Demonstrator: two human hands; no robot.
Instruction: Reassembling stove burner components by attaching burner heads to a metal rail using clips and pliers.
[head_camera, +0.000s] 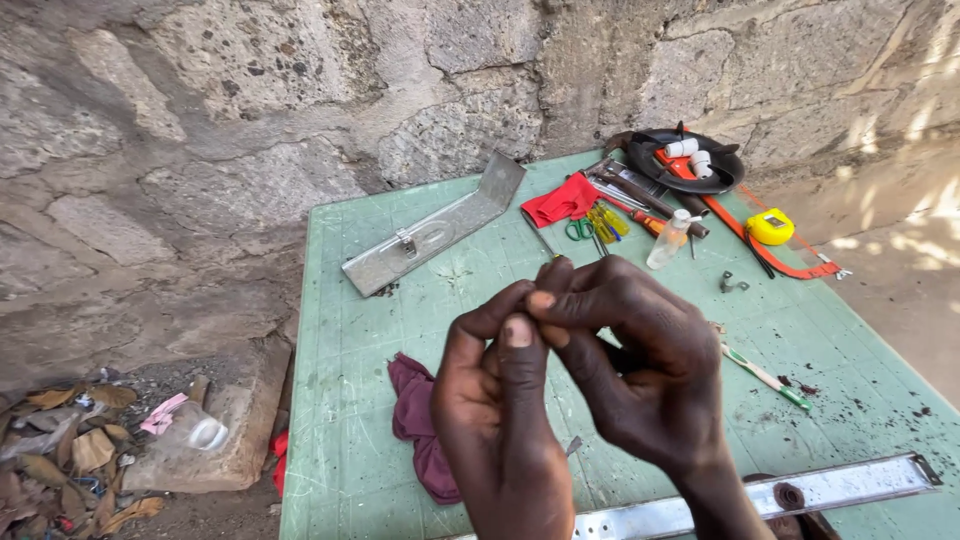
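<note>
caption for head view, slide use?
Left hand and right hand pinch together above a green table strewn with tools.

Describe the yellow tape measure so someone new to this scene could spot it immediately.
Start at the green table against the stone wall and go to its far right corner. Beside the black round tray lies the tape measure, the only chunky yellow block there, resting against an orange hacksaw.

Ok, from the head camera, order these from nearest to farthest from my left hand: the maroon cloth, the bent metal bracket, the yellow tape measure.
1. Maroon cloth, beside the left hand.
2. Bent metal bracket, far left by the wall.
3. Yellow tape measure, far right.
</note>
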